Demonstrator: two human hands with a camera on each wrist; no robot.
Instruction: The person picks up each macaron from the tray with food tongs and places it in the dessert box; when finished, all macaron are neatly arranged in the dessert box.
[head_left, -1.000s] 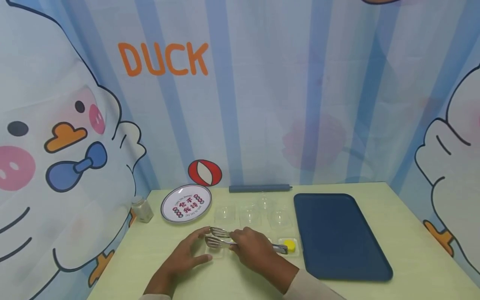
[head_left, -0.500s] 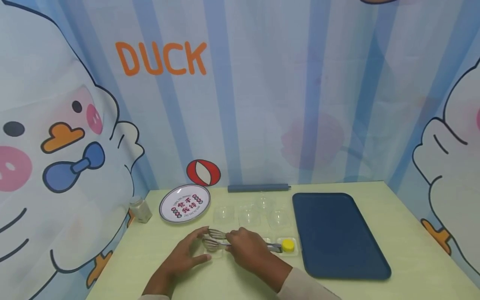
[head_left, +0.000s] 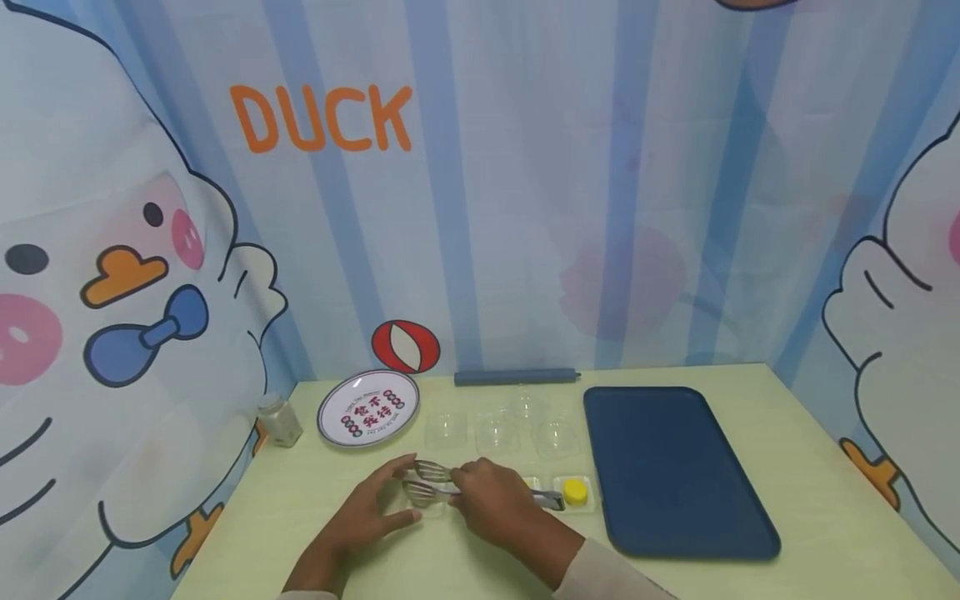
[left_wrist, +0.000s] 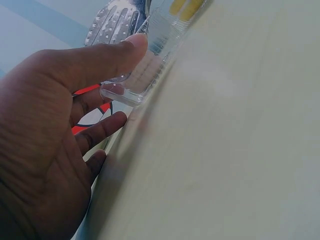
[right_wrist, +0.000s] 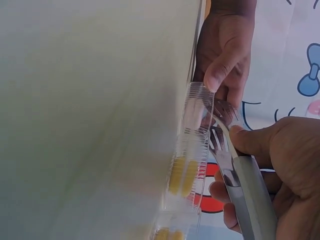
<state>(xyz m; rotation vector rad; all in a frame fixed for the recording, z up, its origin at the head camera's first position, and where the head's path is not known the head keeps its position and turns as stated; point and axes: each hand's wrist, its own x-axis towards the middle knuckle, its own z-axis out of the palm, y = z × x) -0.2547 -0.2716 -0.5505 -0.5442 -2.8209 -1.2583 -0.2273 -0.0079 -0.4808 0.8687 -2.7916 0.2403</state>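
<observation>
My right hand (head_left: 495, 504) grips metal tongs (head_left: 551, 499) with slotted heads, fingers along one arm and thumb on the other. The two heads stand apart over the leftmost clear plastic container (left_wrist: 132, 97), which holds something pale pink (right_wrist: 194, 114). My left hand (head_left: 367, 504) holds that container's left end, thumb at the near edge and fingers on the far side. To the right, another container (head_left: 588, 507) holds a yellow round piece (head_left: 576, 492). A middle container is mostly hidden behind my right hand in the head view; yellow shows inside it in the right wrist view.
Several clear plastic lids or cups (head_left: 497, 433) stand behind the containers. A dark blue tray (head_left: 678, 475) lies to the right. A white printed plate (head_left: 369, 408), a small glass jar (head_left: 279, 421) and a blue rod (head_left: 517, 377) line the back and left.
The tongs in my right hand have shifted slightly left, uncovering more of the yellow piece. My left hand stays at the container, and the view has turned a little.
</observation>
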